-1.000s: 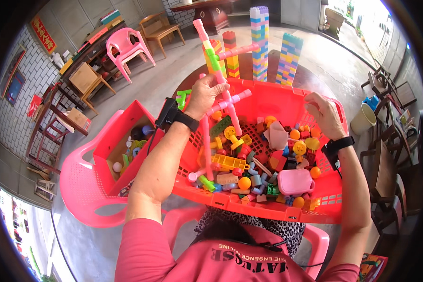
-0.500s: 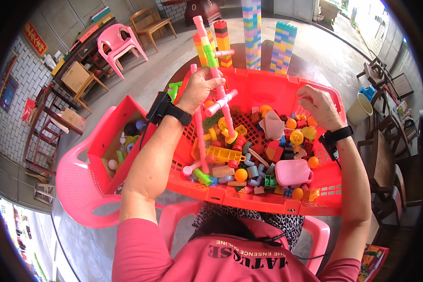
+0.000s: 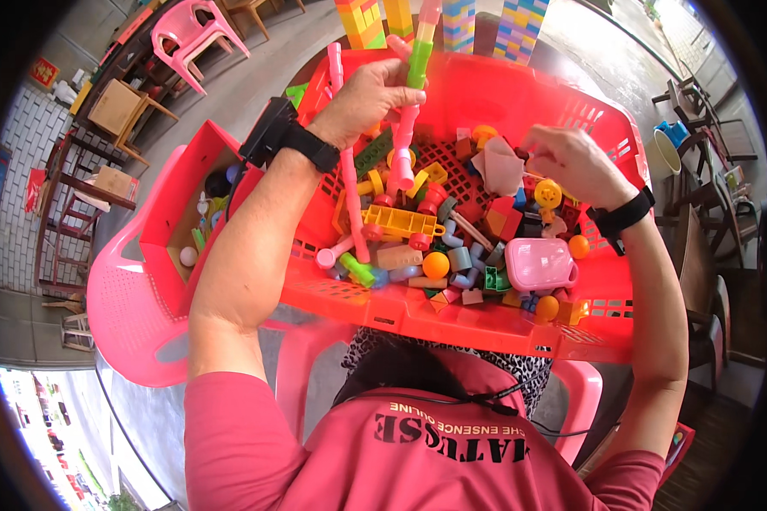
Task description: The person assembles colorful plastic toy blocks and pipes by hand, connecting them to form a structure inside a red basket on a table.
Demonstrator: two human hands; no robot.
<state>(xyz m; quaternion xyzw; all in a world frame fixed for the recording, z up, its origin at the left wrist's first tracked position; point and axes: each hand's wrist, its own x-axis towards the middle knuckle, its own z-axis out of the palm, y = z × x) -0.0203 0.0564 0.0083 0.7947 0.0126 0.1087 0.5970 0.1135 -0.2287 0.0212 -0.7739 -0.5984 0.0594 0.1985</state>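
Note:
My left hand [image 3: 371, 100] is closed around an upright toy tube structure [image 3: 416, 64] of pink and green pieces, above the left side of the red plastic basket [image 3: 460, 318]. Next to it, a long thin pink tube [image 3: 350, 183] leans up out of the basket. Over the right side, my right hand [image 3: 575, 162] bends its fingers down beside a pale pink piece [image 3: 500, 166]; whatever its fingertips hold, if anything, is hidden. Below lie a yellow toy wagon frame [image 3: 400, 223], an orange ball [image 3: 435, 265], a pink lidded box [image 3: 539, 262] and a yellow round piece [image 3: 548, 194].
Block towers [image 3: 520, 30] stand on a round table beyond the basket. At the left, a pink chair [image 3: 115, 289] bears a red box [image 3: 179, 183] with small toys. A cream bucket [image 3: 659, 157] and dark wooden furniture [image 3: 699, 281] are at the right.
The tube structure has tilted and moved up and slightly right in my left hand. My right hand has lowered and shifted left over the loose pieces. The view has tipped downward.

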